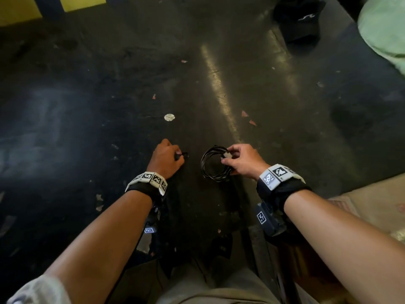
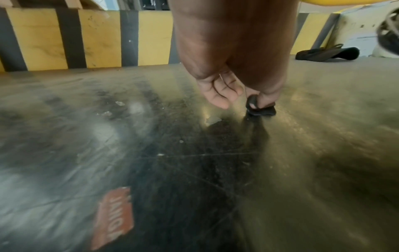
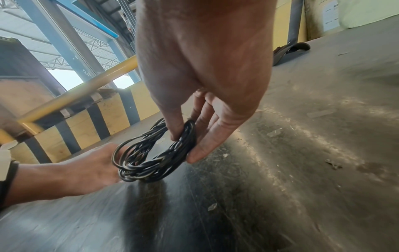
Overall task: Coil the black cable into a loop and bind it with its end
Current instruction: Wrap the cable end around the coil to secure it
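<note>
One cable coil (image 3: 151, 163) in right hand (image 1: 243, 161); left hand's (image 1: 166, 159) black item (image 2: 259, 107) blurred.

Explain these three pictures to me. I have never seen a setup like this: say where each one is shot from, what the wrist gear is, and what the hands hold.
There is no machine here: a person works bare-handed and wears cameras. The wide picture comes from a head camera looking down at both arms. The other two come from cameras strapped at the wrists, by the patterned wrist bands, and each looks along one hand. The right hand holds the coiled black cable over a dark scuffed surface; its wrist view shows thumb and fingers pinching the loops. The left hand pinches a small black piece low at the surface. It is probably the cable's end, though the link is not visible. Farther off lie what looks like a black cap and some paper scraps.
</note>
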